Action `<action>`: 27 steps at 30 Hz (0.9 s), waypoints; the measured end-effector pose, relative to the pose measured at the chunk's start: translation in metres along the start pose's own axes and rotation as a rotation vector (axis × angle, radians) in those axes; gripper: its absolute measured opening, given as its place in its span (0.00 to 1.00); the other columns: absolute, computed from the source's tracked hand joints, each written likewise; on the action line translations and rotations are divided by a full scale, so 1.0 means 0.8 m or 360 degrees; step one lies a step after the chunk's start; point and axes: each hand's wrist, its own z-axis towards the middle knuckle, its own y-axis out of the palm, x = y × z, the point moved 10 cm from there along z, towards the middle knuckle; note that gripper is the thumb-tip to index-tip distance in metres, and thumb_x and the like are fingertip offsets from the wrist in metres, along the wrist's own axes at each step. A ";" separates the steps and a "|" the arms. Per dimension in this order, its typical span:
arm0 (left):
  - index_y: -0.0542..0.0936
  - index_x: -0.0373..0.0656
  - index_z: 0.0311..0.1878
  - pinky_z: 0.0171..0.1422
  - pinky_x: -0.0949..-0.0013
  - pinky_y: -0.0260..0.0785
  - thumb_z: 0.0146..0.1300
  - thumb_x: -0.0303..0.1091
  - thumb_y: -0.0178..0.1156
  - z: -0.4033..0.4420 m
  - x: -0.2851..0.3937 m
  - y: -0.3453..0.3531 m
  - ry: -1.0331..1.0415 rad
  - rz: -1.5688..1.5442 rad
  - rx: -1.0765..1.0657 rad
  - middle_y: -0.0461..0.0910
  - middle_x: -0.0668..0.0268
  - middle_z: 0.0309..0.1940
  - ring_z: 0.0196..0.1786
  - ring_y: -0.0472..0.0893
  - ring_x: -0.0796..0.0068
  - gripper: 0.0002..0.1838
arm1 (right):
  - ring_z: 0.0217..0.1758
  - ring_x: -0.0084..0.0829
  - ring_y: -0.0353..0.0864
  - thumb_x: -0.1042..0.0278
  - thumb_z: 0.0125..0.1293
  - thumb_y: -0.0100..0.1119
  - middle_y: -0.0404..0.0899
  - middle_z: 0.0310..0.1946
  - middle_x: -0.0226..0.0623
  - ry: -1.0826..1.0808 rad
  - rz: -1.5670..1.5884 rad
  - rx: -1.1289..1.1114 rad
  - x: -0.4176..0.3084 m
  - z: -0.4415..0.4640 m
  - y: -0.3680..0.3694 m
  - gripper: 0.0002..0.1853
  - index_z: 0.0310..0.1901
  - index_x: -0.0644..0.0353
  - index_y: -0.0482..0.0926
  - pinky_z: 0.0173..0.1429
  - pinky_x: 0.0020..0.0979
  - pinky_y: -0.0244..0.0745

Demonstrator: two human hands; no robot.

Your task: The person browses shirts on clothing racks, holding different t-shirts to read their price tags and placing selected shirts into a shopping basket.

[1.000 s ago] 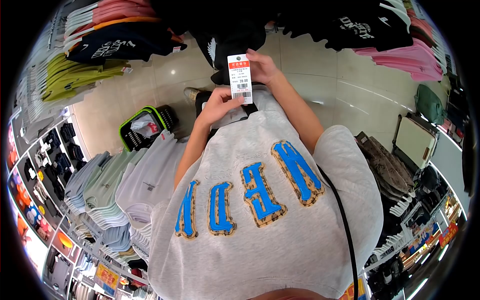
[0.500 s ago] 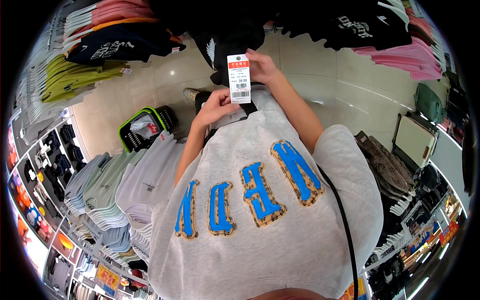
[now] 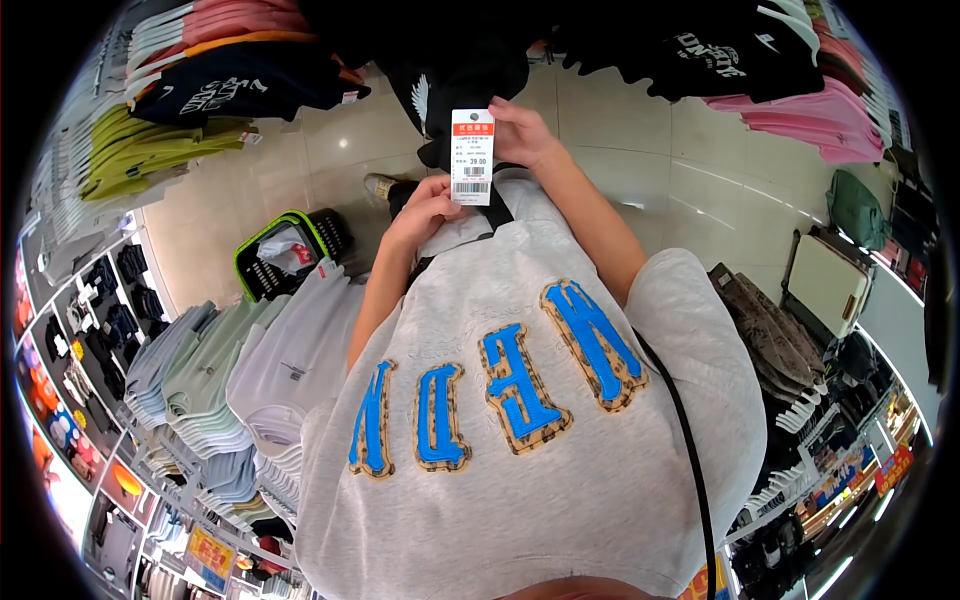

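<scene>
A white price tag (image 3: 472, 150) with a red band, a barcode and "39.00" faces me in front of my chest. My left hand (image 3: 424, 212) pinches its lower left corner between thumb and fingers. At the upper right edge, my right hand (image 3: 520, 133) grips the same tag, fingers partly hidden behind it. Just beyond hangs a black garment (image 3: 478, 75) with a white wing print, close behind the tag. Whether the tag is tied to that garment I cannot tell.
Hanging shirts (image 3: 290, 370) line the left, with a green-rimmed black basket (image 3: 262, 262) on the floor holding a plastic bag. Olive shirts (image 3: 130, 150) hang at upper left, pink ones (image 3: 815, 115) at upper right. A pale suitcase (image 3: 828, 280) stands at right.
The tag and my left hand have shifted slightly left. Both hands keep hold of the tag.
</scene>
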 end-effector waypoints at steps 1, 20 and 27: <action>0.77 0.34 0.50 0.41 0.78 0.66 0.43 0.36 0.62 0.000 -0.002 -0.002 -0.0016 -0.0001 0.0022 0.80 0.65 0.38 0.33 0.74 0.80 0.28 | 0.48 0.34 0.78 0.68 0.65 0.56 0.80 0.42 0.35 0.0002 -0.0016 0.0014 0.001 0.001 -0.003 0.03 0.34 0.51 0.73 0.55 0.41 0.70; 0.77 0.32 0.44 0.29 0.77 0.53 0.42 0.30 0.56 0.005 0.006 0.010 0.0001 -0.0191 -0.0040 0.69 0.71 0.22 0.22 0.59 0.82 0.22 | 0.47 0.35 0.78 0.67 0.65 0.56 0.80 0.40 0.34 0.0028 -0.0020 0.0026 0.003 0.003 0.002 0.04 0.33 0.51 0.73 0.54 0.40 0.71; 0.77 0.30 0.43 0.27 0.76 0.52 0.39 0.29 0.54 0.009 0.004 0.004 -0.0025 -0.0193 0.0028 0.69 0.69 0.21 0.20 0.59 0.81 0.23 | 0.48 0.35 0.78 0.68 0.65 0.56 0.80 0.40 0.35 0.0016 0.0029 -0.0015 0.003 0.004 0.001 0.04 0.32 0.51 0.72 0.54 0.41 0.71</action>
